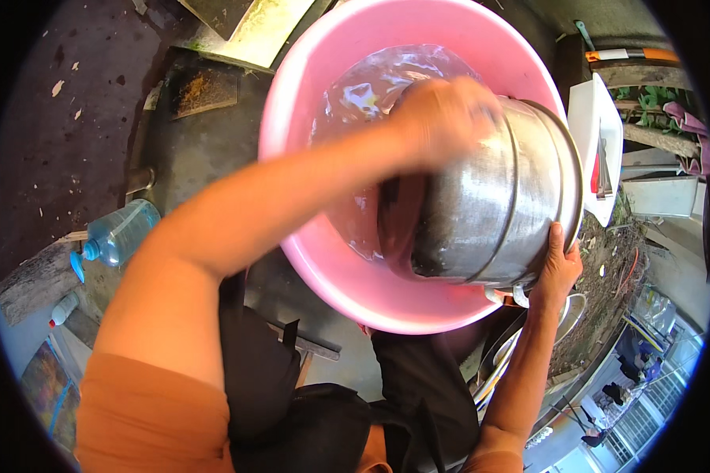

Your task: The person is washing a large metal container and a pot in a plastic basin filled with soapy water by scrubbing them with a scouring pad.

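A large steel pot (497, 205) lies tipped on its side over a pink plastic basin (292, 102) that holds water (371, 87). The pot's dark base points left and its rim points right. My left hand (442, 114) presses on the pot's upper side near the base, fingers curled; whether it holds a cloth or scrubber is hidden. My right hand (558, 268) grips the pot's lower rim from below, steadying it at the basin's right edge.
A clear blue water bottle (118, 234) lies on the dark ground at left, with a small white bottle (61, 309) near it. A white tray (599, 150) stands at right, and more dishes (501, 359) are stacked below the basin. Soil and plants lie at right.
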`<control>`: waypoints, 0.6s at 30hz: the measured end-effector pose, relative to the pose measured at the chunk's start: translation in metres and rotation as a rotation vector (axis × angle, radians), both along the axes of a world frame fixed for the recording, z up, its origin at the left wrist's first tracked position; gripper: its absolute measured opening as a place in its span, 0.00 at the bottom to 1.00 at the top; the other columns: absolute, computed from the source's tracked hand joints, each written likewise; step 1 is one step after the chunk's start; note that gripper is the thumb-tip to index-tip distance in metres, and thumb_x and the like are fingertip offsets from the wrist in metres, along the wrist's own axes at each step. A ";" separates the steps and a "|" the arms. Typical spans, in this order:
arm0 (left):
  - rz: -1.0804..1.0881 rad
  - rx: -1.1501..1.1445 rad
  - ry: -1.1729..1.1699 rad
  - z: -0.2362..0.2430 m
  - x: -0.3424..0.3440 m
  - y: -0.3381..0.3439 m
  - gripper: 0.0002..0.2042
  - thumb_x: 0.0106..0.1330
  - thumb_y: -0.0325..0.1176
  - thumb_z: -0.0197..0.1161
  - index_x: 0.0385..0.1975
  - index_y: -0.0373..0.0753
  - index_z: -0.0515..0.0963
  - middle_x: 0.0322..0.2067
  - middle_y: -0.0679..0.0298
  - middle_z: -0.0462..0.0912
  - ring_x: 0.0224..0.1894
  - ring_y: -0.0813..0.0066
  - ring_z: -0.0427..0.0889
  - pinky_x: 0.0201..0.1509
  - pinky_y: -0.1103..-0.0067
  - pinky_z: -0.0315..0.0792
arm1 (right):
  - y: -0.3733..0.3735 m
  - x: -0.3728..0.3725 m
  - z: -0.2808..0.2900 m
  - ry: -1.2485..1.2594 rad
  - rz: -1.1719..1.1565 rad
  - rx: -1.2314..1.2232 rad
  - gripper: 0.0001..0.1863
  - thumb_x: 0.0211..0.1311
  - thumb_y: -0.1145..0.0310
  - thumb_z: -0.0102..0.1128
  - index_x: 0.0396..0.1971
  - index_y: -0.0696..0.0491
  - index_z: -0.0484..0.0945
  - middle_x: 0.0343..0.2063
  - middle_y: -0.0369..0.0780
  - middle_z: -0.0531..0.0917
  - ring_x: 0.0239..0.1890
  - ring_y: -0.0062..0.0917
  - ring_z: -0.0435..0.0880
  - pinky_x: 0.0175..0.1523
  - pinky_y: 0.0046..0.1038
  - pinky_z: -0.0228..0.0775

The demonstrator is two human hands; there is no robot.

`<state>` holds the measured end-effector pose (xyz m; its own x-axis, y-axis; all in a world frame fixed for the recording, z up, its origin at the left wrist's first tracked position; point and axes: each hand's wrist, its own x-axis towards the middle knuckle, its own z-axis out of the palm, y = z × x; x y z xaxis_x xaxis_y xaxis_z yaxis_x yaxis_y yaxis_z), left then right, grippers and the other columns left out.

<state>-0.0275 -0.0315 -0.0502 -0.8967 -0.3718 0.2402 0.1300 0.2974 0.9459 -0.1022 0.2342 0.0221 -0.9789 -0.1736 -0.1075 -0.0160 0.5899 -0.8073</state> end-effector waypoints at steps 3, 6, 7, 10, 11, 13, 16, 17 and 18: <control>0.118 0.090 -0.290 0.002 -0.009 -0.034 0.14 0.55 0.36 0.52 0.36 0.38 0.78 0.39 0.53 0.79 0.43 0.61 0.77 0.49 0.73 0.70 | -0.003 -0.003 -0.001 -0.039 -0.004 0.002 0.18 0.57 0.58 0.62 0.35 0.61 0.77 0.28 0.34 0.78 0.29 0.15 0.73 0.36 0.19 0.66; -0.052 -0.295 0.191 0.012 0.013 0.032 0.06 0.51 0.30 0.58 0.27 0.38 0.77 0.37 0.56 0.77 0.45 0.60 0.75 0.49 0.69 0.69 | 0.005 -0.001 -0.001 0.004 -0.014 -0.001 0.16 0.56 0.61 0.63 0.33 0.60 0.77 0.26 0.33 0.78 0.27 0.14 0.72 0.35 0.18 0.66; -0.091 -0.417 0.237 0.022 0.021 0.043 0.06 0.50 0.29 0.57 0.28 0.39 0.77 0.40 0.56 0.76 0.44 0.58 0.75 0.49 0.67 0.69 | 0.007 -0.001 -0.001 0.006 -0.041 -0.017 0.16 0.56 0.61 0.63 0.32 0.60 0.77 0.26 0.33 0.78 0.27 0.14 0.72 0.35 0.18 0.66; -0.047 -0.437 0.175 0.017 0.012 0.031 0.10 0.51 0.30 0.55 0.34 0.40 0.77 0.43 0.55 0.74 0.47 0.55 0.74 0.51 0.66 0.68 | 0.004 0.004 0.000 0.023 -0.059 -0.035 0.15 0.56 0.62 0.64 0.32 0.60 0.77 0.26 0.34 0.78 0.27 0.14 0.72 0.35 0.17 0.65; -0.084 -0.279 -0.168 0.022 -0.007 0.009 0.14 0.55 0.33 0.52 0.41 0.40 0.75 0.43 0.54 0.75 0.46 0.54 0.75 0.50 0.66 0.69 | 0.005 0.008 0.000 0.038 -0.064 -0.004 0.15 0.56 0.62 0.64 0.32 0.60 0.77 0.26 0.34 0.79 0.27 0.14 0.72 0.35 0.17 0.66; -0.066 -0.046 -0.648 0.025 -0.024 -0.042 0.18 0.59 0.37 0.48 0.46 0.35 0.70 0.43 0.48 0.76 0.45 0.52 0.76 0.49 0.64 0.68 | -0.005 0.017 0.001 0.051 -0.042 -0.012 0.14 0.55 0.64 0.65 0.32 0.60 0.76 0.27 0.34 0.79 0.28 0.14 0.73 0.36 0.17 0.66; -0.034 -0.246 -0.447 0.024 -0.009 -0.011 0.20 0.58 0.37 0.50 0.49 0.35 0.68 0.45 0.47 0.75 0.47 0.52 0.75 0.51 0.64 0.68 | -0.001 0.031 0.000 0.063 0.000 -0.140 0.13 0.53 0.66 0.66 0.32 0.59 0.76 0.27 0.34 0.79 0.29 0.14 0.73 0.38 0.17 0.66; -0.079 -0.339 -0.249 0.021 0.006 0.005 0.19 0.57 0.36 0.53 0.48 0.35 0.68 0.46 0.47 0.74 0.48 0.50 0.74 0.53 0.63 0.67 | 0.006 0.034 0.000 0.044 -0.003 -0.132 0.13 0.53 0.67 0.66 0.33 0.59 0.76 0.28 0.34 0.79 0.29 0.14 0.74 0.38 0.18 0.66; 0.075 -0.512 0.102 0.022 0.026 0.020 0.19 0.56 0.34 0.55 0.47 0.36 0.68 0.47 0.47 0.73 0.48 0.49 0.74 0.52 0.61 0.67 | 0.008 0.038 0.001 0.064 0.008 -0.151 0.13 0.53 0.67 0.66 0.34 0.59 0.76 0.28 0.34 0.79 0.29 0.15 0.74 0.38 0.18 0.66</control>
<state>-0.0016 -0.0116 -0.0279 -0.8344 -0.2465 0.4930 0.1747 0.7301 0.6606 -0.0642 0.2424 0.0233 -0.9816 -0.1904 -0.0168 -0.0745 0.4619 -0.8838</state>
